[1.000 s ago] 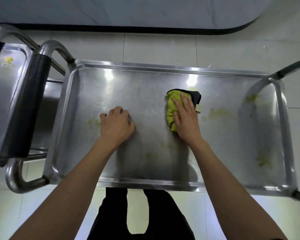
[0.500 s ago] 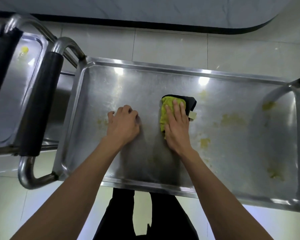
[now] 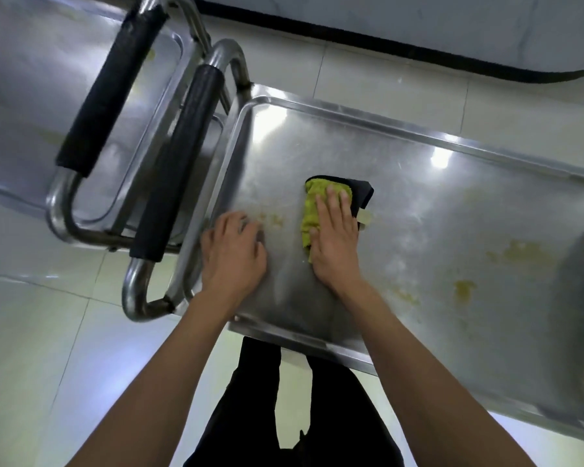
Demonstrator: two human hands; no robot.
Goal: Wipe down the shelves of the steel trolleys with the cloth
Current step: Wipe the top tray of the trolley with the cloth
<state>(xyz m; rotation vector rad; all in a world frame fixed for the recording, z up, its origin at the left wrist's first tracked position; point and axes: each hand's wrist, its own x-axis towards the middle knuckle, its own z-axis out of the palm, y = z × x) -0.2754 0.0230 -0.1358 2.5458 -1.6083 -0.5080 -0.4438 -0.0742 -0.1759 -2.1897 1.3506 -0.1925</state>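
Right hand [image 3: 334,237] lies flat, fingers straight, pressing cloth [image 3: 312,210] onto the shelf [image 3: 418,197] to scrub. Left hand [image 3: 231,254], fingers curled and holding nothing, braces the shelf near its left rim. Yellow stains [image 3: 464,288] lie to the right.

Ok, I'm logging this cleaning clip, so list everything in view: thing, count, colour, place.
steel trolleys: two, silver; one under the hands, one at upper left.
handle grips: two, black, side by side at left.
cloth: one, yellow-green with black backing, on the near trolley's top shelf.
stains: several, yellowish, right of the cloth and by the left hand.
floor: pale tiles, below.
trousers: black, bottom centre.
left hand: fingers curled, resting on the shelf.
right hand: flat, pressing the cloth.
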